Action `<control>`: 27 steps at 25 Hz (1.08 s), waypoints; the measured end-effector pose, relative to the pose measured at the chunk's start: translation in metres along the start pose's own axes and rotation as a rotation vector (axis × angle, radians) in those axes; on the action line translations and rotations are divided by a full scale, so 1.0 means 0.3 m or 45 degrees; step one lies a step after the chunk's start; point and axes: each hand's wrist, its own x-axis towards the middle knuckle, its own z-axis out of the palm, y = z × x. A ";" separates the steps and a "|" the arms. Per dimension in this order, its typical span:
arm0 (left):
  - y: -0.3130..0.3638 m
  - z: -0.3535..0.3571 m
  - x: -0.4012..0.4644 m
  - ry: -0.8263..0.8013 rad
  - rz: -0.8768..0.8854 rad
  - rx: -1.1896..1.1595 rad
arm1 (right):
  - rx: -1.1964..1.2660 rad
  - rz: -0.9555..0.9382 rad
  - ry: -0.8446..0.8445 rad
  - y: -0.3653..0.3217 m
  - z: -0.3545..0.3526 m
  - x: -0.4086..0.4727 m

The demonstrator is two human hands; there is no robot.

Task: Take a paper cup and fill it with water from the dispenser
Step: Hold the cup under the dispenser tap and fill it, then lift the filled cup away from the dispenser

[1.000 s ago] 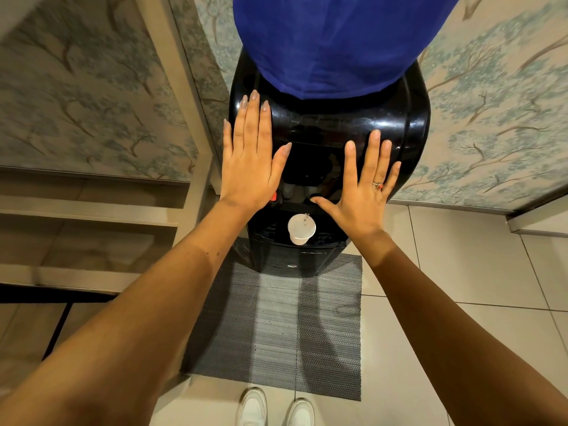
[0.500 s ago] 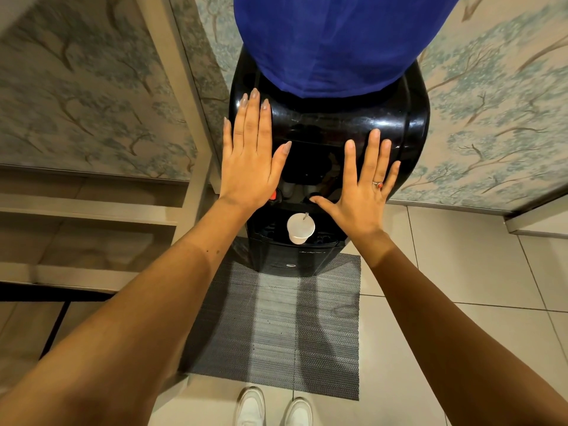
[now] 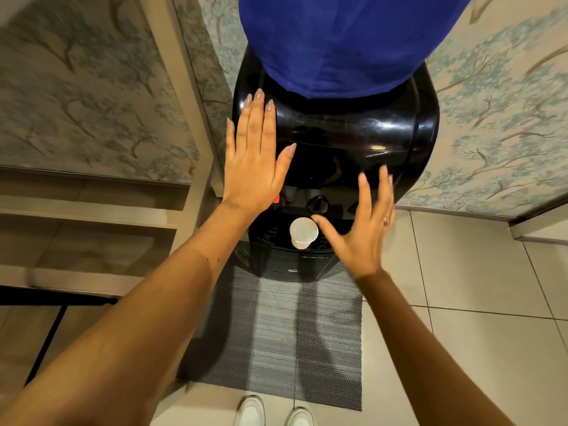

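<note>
A white paper cup (image 3: 302, 232) stands upright on the drip tray (image 3: 276, 236) of a black water dispenser (image 3: 353, 139) topped by a bottle under a blue cover (image 3: 341, 41). My left hand (image 3: 255, 158) is flat and open, fingers together, held over the dispenser's upper left front. My right hand (image 3: 362, 229) is open with fingers spread, blurred, lower and just right of the cup, thumb tip near its rim. Neither hand holds anything. A red tap (image 3: 276, 198) and a black tap (image 3: 318, 202) show above the cup.
A grey woven mat (image 3: 276, 342) lies on the tiled floor in front of the dispenser. A beige shelf unit (image 3: 101, 216) stands to the left. Wallpapered walls close in behind. My white shoes (image 3: 273, 412) are at the bottom edge.
My right hand has dropped and turned toward the cup, its fingers loosening from flat. The left hand has stayed in place. The cup has not moved.
</note>
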 end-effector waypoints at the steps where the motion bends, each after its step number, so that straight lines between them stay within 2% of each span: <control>1: 0.000 0.003 -0.003 0.017 0.003 -0.004 | 0.102 0.109 0.044 0.008 0.023 -0.078; 3: -0.004 0.020 -0.004 0.062 0.015 -0.010 | 0.244 0.402 0.002 0.029 0.095 -0.222; 5: -0.004 0.023 0.000 0.111 0.022 -0.030 | 0.326 0.646 -0.178 0.051 0.178 -0.298; 7: -0.011 0.049 -0.004 0.185 0.035 -0.051 | 0.399 0.773 -0.320 0.085 0.288 -0.321; 9: -0.017 0.071 -0.007 0.255 0.047 -0.069 | 0.469 0.850 -0.371 0.114 0.393 -0.306; 12: -0.022 0.097 -0.006 0.355 0.067 -0.073 | 0.642 0.938 -0.327 0.140 0.519 -0.285; 18: -0.029 0.125 -0.003 0.450 0.073 -0.065 | 0.777 1.053 -0.045 0.134 0.624 -0.295; 22: -0.028 0.121 -0.007 0.416 0.067 -0.035 | 0.797 1.044 0.017 0.114 0.592 -0.301; 27: -0.029 0.090 -0.021 0.266 0.051 -0.053 | 0.756 0.950 -0.031 0.059 0.444 -0.316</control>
